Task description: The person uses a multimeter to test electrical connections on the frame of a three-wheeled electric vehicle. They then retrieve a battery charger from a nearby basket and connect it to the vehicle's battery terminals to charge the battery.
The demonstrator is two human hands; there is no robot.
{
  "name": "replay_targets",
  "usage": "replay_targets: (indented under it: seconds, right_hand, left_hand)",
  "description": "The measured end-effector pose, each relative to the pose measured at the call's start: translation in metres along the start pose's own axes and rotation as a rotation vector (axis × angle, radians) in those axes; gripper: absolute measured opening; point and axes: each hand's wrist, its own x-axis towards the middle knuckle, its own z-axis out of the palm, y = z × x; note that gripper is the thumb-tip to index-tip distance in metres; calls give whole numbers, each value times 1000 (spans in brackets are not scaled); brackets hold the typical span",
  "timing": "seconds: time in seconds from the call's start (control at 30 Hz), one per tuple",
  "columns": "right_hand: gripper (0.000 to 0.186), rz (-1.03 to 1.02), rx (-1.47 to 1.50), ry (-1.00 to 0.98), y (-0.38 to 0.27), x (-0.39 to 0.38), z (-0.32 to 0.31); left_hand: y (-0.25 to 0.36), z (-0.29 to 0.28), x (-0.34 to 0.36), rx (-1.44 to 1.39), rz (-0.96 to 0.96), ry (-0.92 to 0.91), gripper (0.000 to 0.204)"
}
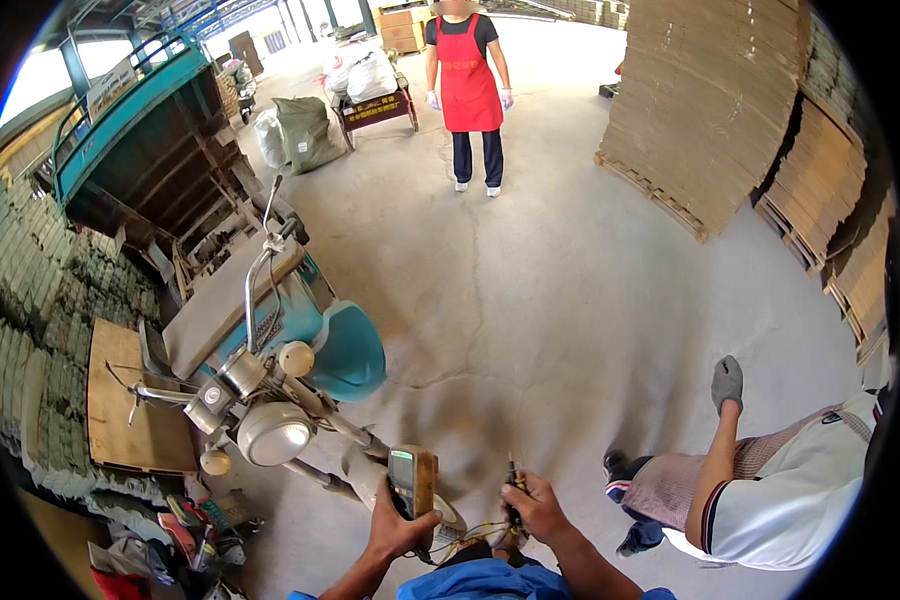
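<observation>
Yellow casing framed the meter [426, 478], which sat in the left hand [402, 525], its fingers and thumb closed about the lower body so that the greyish display stood clear above them. Its long axis ran roughly from twelve to six o'clock. Between two and three o'clock from that hand, and apart from it, the right hand [538, 508] was closed in a pinch on a dark test probe [513, 490], slim tip pointing to twelve; whether a second probe lay in the same grip could not be told. Thin leads [483, 532] looped below, between the hands. The relation that seemed to count most was between probe and tricycle: the round headlight [275, 437] lay at about ten o'clock from both hands, with the left nearer and the probe on the far side of the meter. Part of the front wheel [451, 516] showed just beside the left hand. At about two o'clock from the right hand hung a co-worker's grey glove [727, 385], well apart. As for writing, the meter's display was too small to read; lettering crossed the chest of a red apron [468, 85] at twelve o'clock, and more marked the dark red cart [378, 112] at eleven.
</observation>
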Motion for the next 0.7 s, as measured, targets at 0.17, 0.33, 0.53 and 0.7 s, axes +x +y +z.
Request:
replay_targets:
  seconds: [0.17,0.33,0.53,0.7]
  right_hand:
    - [15,34,-11,-70,-13,49,-4]
    - [25,65,-189,-101,-37,118,-8]
    - [36,58,-209,-198,-83,227,-10]
    - [43,77,-269,-256,-129,347,-4]
  left_hand:
    - [13,33,39,-27,18,92,92]
    - [53,55,103,39,12,208,94]
    - [64,71,226,-34,30,286,94]
    - [105,54,343,-58,100,375,89]
